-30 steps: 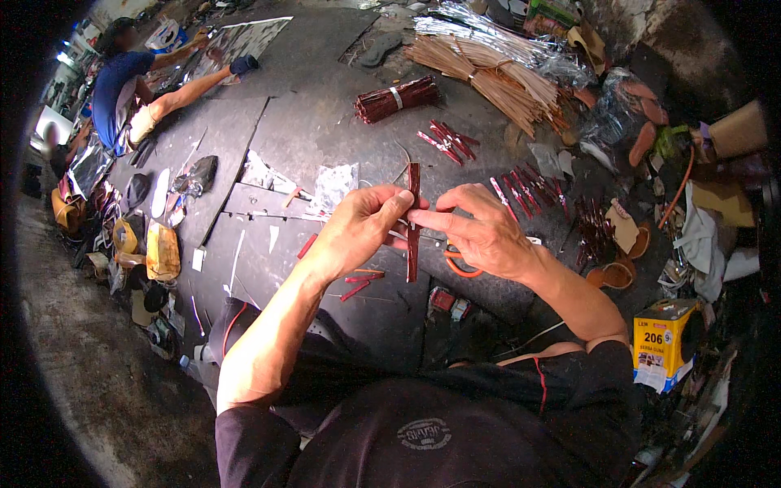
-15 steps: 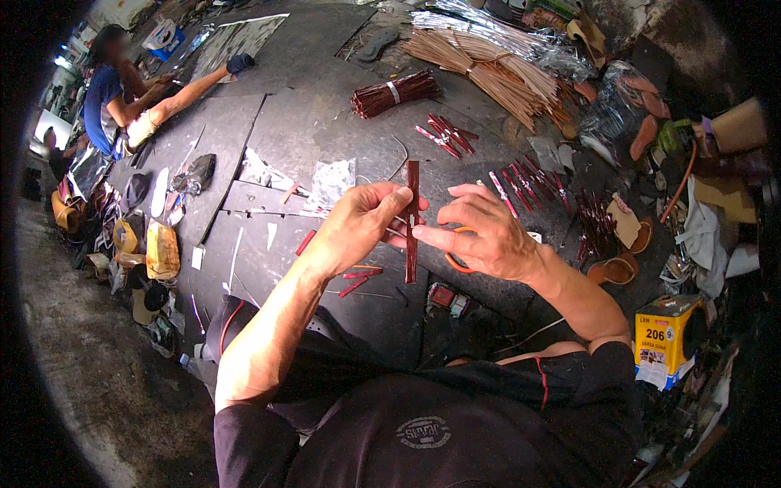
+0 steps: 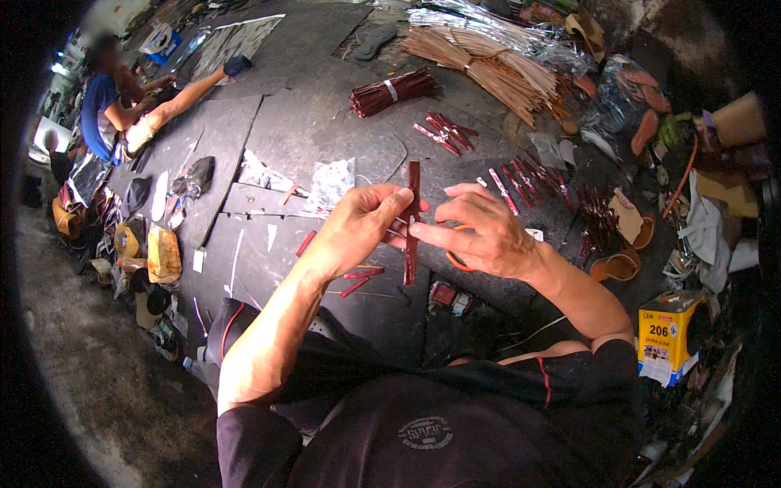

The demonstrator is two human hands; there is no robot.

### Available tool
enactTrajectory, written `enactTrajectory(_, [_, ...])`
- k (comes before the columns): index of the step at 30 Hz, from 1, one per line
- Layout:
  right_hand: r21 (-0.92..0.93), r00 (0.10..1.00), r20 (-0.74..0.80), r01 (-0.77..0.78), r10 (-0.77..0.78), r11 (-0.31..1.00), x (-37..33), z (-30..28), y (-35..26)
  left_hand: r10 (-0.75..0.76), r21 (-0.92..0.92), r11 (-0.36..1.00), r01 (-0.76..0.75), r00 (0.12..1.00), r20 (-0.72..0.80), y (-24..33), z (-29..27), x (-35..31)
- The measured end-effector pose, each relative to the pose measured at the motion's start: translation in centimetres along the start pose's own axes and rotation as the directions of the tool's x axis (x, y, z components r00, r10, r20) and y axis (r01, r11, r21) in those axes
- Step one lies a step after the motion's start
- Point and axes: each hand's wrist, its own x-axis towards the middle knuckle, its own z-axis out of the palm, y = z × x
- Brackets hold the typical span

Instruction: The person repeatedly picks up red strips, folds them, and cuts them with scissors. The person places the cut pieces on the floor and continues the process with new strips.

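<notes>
My left hand pinches a narrow dark red strip between thumb and fingers, its length pointing away from me. My right hand is curled round the orange handle loops of a pair of scissors. Its index fingertip touches the strip near the middle, where a small pale mark shows. Most of the scissors is hidden behind my fingers. Short dark red pieces lie on the dark work surface below my left wrist.
Small groups of red strips lie beyond my right hand. A tied dark red bundle and a tan bundle sit farther off. Crumpled clear plastic lies left. A yellow can stands at right. Another person sits far left.
The lower end of the strip has shifted slightly left. Both hands keep nearly the same place and grip.
</notes>
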Motion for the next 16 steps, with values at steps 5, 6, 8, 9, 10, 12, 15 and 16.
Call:
enactTrajectory(5, [0.309, 0.955, -0.02, -0.277, 0.297, 0.91, 0.6, -0.1, -1.4, 0.019, -0.112, 0.993, -0.034, 0.991, -0.134, -0.4, 0.1, 0.4])
enactTrajectory(6, [0.424, 0.899, -0.021, -0.389, 0.438, 0.818, 0.5, 0.1, -1.7, 0.026, -0.172, 0.983, -0.06, 0.981, -0.191, -0.5, 0.3, 0.6])
enactTrajectory(8, [0.626, 0.781, 0.156, -0.552, 0.604, 0.551, 0.0, 0.5, -2.0, 0.049, -0.197, 0.975, -0.105, 0.962, -0.27, -0.5, 0.7, 0.8])
enactTrajectory(9, [0.724, 0.719, 0.242, -0.581, 0.651, 0.372, -0.2, 0.7, -2.2, 0.059, -0.215, 0.969, -0.123, 0.957, -0.285, -0.6, 0.8, 1.0])
enactTrajectory(10, [0.792, 0.656, 0.337, -0.585, 0.676, 0.173, -0.5, 1.1, -2.3, 0.065, -0.233, 0.962, -0.139, 0.952, -0.3, -0.7, 1.0, 1.1])
enactTrajectory(12, [0.818, 0.638, 0.356, -0.565, 0.682, 0.102, -1.1, 1.8, -1.9, 0.074, -0.263, 0.951, -0.161, 0.947, -0.312, -1.0, 1.2, 1.3])
enactTrajectory(15, [0.768, 0.587, 0.4, -0.633, 0.703, 0.091, -1.3, 1.6, -0.9, 0.063, -0.309, 0.936, -0.165, 0.947, -0.315, -1.2, 1.0, 1.4])
enactTrajectory(16, [0.769, 0.585, 0.398, -0.633, 0.706, 0.09, -1.4, 1.5, -0.9, 0.063, -0.304, 0.94, -0.157, 0.952, -0.299, -1.3, 1.0, 1.4])
